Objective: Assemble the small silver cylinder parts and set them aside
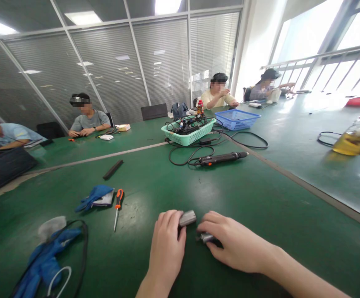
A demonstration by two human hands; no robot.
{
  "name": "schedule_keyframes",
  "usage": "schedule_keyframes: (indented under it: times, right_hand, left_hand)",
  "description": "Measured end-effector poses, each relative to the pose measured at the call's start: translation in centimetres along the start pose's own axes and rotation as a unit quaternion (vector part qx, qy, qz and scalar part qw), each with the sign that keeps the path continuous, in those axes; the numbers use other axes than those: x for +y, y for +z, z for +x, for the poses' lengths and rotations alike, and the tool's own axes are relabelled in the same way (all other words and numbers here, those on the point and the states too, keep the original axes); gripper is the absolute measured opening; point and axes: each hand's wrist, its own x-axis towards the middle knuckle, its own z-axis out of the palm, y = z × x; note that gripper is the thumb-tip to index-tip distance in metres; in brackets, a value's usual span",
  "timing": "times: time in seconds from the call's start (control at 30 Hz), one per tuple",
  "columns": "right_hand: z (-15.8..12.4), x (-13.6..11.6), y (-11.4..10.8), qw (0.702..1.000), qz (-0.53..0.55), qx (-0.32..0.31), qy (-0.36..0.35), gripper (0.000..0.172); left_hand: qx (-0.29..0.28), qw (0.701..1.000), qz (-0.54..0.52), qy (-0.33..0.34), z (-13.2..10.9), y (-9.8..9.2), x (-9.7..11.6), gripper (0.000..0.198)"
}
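Two grey parts (pixel 188 218) gripped by left hand (pixel 166 244), right hand (pixel 232 245), cables (pixel 184 125) in teal basket (pixel 188 140)

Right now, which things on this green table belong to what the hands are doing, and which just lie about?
In hand: small grey metal block, held by the left hand; small silver part in the right hand.
Lying about: orange-handled screwdriver, blue gloves, black power screwdriver, mint-green plastic basket.

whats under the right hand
Only the tip of a grey part shows under the right hand; the rest is covered by its fingers. The left hand holds a grey block.
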Motion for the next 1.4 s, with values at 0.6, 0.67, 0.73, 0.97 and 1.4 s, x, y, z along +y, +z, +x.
schedule_keyframes:
  times: [0.6, 0.67, 0.73, 0.97, 1.4]
  right_hand:
    - [0.1, -0.6, 0.6, 1.0, 0.002, -0.005, 0.006, 0.025]
    - [0.1, -0.7, 0.4, 1.0, -0.004, -0.012, 0.007, 0.022]
    - [0.0, -0.7, 0.2, 1.0, -0.012, -0.019, 0.008, 0.021]
    - [0.2, -0.6, 0.2, 1.0, -0.011, -0.013, 0.006, 0.018]
    - [0.2, -0.6, 0.3, 1.0, -0.019, -0.012, 0.01, 0.019]
  left_hand:
    - [-0.001, 1.0, -0.002, 0.007, -0.6, -0.1, 0.0, 0.043]
    - [0.019, 1.0, 0.006, 0.015, -0.7, -0.2, 0.1, 0.043]
    - [0.032, 0.999, 0.016, 0.023, -0.9, -0.7, 0.3, 0.041]
    - [-0.051, 0.996, 0.044, 0.058, -1.5, -2.8, 2.2, 0.022]
    - [-0.137, 0.987, 0.052, 0.066, -1.4, -2.5, 2.0, 0.014]
